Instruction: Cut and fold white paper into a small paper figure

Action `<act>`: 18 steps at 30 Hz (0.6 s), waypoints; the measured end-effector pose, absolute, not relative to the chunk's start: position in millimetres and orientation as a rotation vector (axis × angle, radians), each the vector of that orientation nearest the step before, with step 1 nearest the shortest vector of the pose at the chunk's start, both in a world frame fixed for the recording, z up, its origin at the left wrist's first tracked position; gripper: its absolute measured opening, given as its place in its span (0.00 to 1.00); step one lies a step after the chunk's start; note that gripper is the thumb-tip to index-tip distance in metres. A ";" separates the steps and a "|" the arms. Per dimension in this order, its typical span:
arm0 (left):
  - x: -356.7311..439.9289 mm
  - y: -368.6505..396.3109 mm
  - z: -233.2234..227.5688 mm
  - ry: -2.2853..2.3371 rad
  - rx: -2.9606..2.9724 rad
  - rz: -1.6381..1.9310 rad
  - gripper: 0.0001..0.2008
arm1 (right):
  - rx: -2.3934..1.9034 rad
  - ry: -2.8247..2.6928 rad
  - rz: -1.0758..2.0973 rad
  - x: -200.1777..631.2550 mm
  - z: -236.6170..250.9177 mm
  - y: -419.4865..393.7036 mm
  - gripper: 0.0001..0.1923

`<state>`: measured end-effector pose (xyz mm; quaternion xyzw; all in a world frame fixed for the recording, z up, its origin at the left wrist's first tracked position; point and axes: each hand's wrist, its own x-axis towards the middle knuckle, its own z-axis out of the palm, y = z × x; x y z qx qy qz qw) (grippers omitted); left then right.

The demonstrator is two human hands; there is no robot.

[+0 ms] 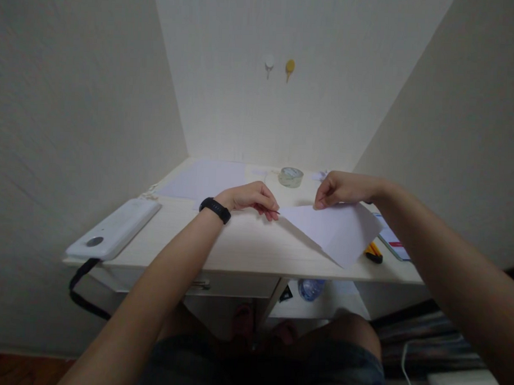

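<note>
A pale, wood-grain desk point(246, 248) fills a narrow alcove. At its left front corner lies a flat white rectangular device point(116, 227) with a round grey button, overhanging the edge. A large white sheet of paper point(202, 179) lies at the back left. A roll of clear tape point(290, 177) sits near the back edge, centre. A folded white paper point(335, 229) lies toward the right front edge, beside a yellow-and-black tool point(373, 253) and a booklet with a red stripe point(392, 241).

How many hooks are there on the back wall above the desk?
2. A white hook and a yellow hook sit side by side, apart, high on the back wall, above the tape roll. No others show.
</note>
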<state>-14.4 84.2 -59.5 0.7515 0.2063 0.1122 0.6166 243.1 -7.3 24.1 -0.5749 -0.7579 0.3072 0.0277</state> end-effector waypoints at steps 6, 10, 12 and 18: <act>-18.1 92.9 -59.2 0.590 1.619 0.585 0.15 | -1.751 -2.246 0.933 245.0 22.5 -5.1 0.16; -8.8 86.9 -60.8 0.542 1.618 0.654 0.19 | -1.674 -2.250 0.937 234.8 15.2 2.3 0.15; -4.0 83.1 -62.8 0.481 1.734 0.559 0.18 | -1.638 -2.266 0.950 227.9 10.1 5.6 0.14; 2.1 85.1 -72.1 0.484 1.965 0.527 0.08 | -1.611 -2.217 1.025 217.2 -0.2 9.7 0.13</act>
